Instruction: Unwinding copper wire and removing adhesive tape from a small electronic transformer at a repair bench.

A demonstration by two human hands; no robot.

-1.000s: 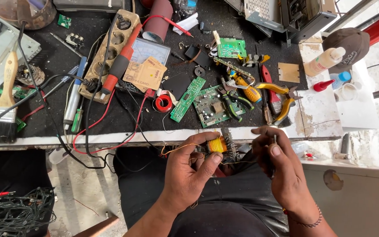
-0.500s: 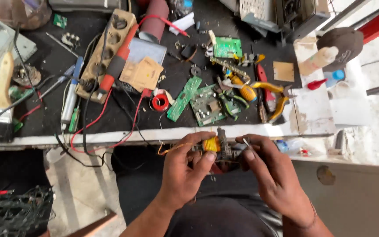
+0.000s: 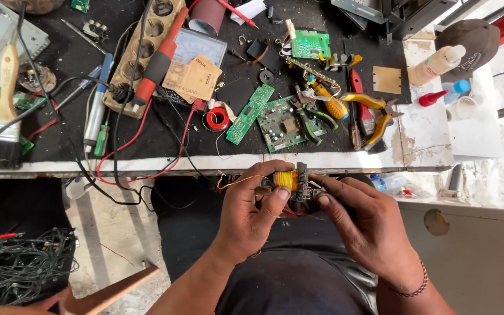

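Both hands on a small wound coil, just off the near edge of the surface.

Left hand (image 3: 252, 213) pinches the small yellow-taped transformer coil with a dark core (image 3: 291, 182), thumb on the yellow winding; right hand (image 3: 364, 224) grips its dark end with fingertips pressed in. On the black-topped work surface (image 3: 77, 58), near edge: green circuit board (image 3: 281, 123), yellow-handled pliers (image 3: 374, 114), red wire spool (image 3: 217, 119).
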